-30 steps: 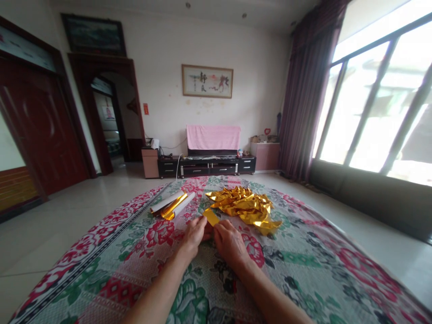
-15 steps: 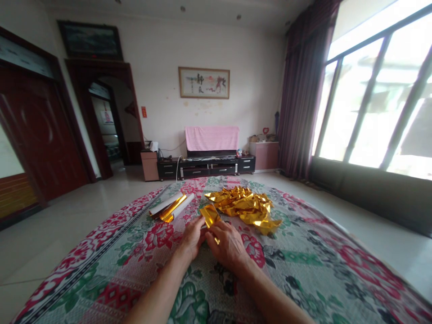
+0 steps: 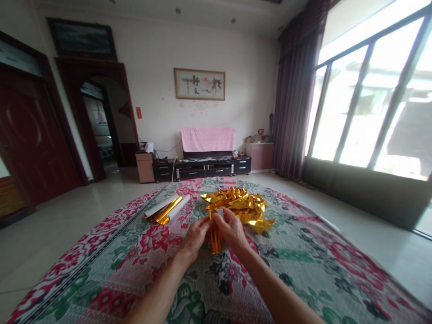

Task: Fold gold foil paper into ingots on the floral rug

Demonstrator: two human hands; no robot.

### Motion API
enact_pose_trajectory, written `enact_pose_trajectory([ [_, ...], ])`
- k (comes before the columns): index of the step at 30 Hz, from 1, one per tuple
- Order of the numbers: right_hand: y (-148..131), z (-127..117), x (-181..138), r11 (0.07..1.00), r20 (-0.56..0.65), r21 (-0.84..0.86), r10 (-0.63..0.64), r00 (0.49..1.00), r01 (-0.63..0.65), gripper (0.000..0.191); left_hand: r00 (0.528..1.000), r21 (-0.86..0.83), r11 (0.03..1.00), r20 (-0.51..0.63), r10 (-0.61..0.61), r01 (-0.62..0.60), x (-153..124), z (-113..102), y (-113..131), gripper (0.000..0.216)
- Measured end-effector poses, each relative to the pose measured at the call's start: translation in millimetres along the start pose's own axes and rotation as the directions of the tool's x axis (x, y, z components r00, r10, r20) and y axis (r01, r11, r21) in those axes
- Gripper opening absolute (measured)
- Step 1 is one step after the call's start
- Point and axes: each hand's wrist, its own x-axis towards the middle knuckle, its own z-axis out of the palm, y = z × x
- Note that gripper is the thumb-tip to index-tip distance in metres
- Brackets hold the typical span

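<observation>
Between my two hands is a sheet of gold foil paper (image 3: 216, 238), its lower part hanging toward me and a pale patch showing at its top. My left hand (image 3: 197, 234) pinches its left edge. My right hand (image 3: 232, 228) grips it from the right, thumb laid over the foil. Just beyond my right hand lies a heap of folded gold foil pieces (image 3: 248, 202). Off to the left, sheets of foil paper (image 3: 168, 209) with white backs and gold faces lie loosely rolled on the tablecloth.
A flowered tablecloth (image 3: 290, 270) covers the round table under my hands. Past the table's far edge stand a low black TV cabinet (image 3: 195, 172) and a television under a pink cloth (image 3: 207, 138). A large window (image 3: 357, 108) is on the right.
My hands have turned the foil, so it now hangs down between them instead of lying slanted. My right hand has moved up its right side. The view has shifted slightly right.
</observation>
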Motion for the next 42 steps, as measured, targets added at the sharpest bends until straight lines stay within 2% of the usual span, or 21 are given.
enact_pose_trajectory([
  [2,-1.1,-0.5,-0.8,0.999,-0.004,0.051,0.009,1.000,-0.009,0.028,1.000,0.029,0.999,0.005,0.021,-0.021,0.7,1.1,-1.6,0.036],
  [7,-8.0,-2.7,-4.0,0.948,0.055,0.299,0.094,0.994,-0.107,0.030,0.998,0.030,0.998,0.034,0.050,-0.051,2.2,2.5,-2.6,0.039],
  [13,-14.1,-2.1,-9.0,0.922,0.048,0.365,0.119,0.992,-0.128,0.029,0.998,0.029,0.998,0.017,0.055,-0.055,2.2,2.5,-2.0,0.037],
  [17,-15.3,0.6,-10.6,0.898,0.064,0.416,0.126,0.990,-0.141,0.029,0.999,0.035,0.999,-0.037,0.038,-0.037,2.4,2.5,-2.3,0.037],
  [24,-7.5,3.3,-7.6,0.896,0.114,0.398,0.162,0.980,-0.194,0.022,0.998,0.042,0.998,-0.045,0.044,-0.042,2.9,3.3,-3.6,0.037],
  [33,-6.0,4.6,-7.4,0.892,0.124,0.399,0.176,0.976,-0.212,0.025,0.995,0.064,0.996,-0.082,0.061,-0.056,2.8,6.5,-2.0,0.036],
  [42,-8.7,3.1,-6.4,0.910,0.105,0.369,0.161,0.981,-0.189,0.029,0.982,0.184,0.973,-0.096,0.161,-0.142,7.0,4.3,-6.4,0.031],
])
